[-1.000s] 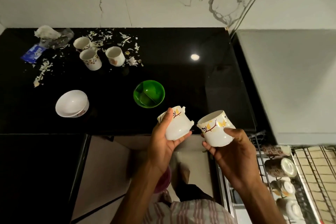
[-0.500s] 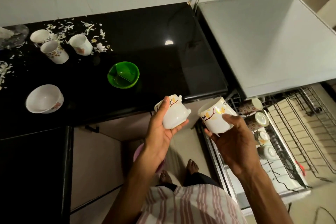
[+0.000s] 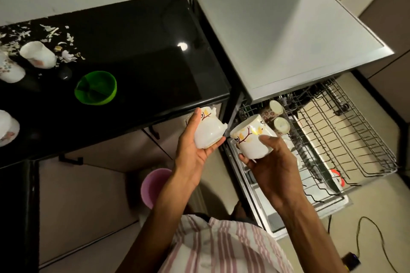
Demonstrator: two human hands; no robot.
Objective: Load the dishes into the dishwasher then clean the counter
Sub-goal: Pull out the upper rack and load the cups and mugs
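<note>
We are holding one white cup (image 3: 208,132) in our left hand (image 3: 195,153), thumb along its side and fingers curled under its base, and a second white cup (image 3: 253,139) with a yellow branch print in our right hand (image 3: 269,168), fingers wrapped round its lower half; both are hanging in the air just off the front edge of the black counter (image 3: 137,51), with the pulled-out dishwasher rack (image 3: 332,135) lying beyond and to the right of our right hand. The two cups are sitting nearly rim to rim (the left one's rim looks uneven, perhaps chipped, though we cannot tell for sure), so we are judging a knock between them the likeliest mishap, and glazed china cradled from below could slip as we tilt it. The counter's corner is lying just above our left hand and the dishwasher's steel top (image 3: 288,35) is overhanging the rack's back, where two cups (image 3: 276,115) are already resting close beyond our right-hand cup. The open wire rows to the right of them are looking like the freest room. More cups (image 3: 37,54) and a green bowl (image 3: 95,87) are waiting well to the left of our left hand.
</note>
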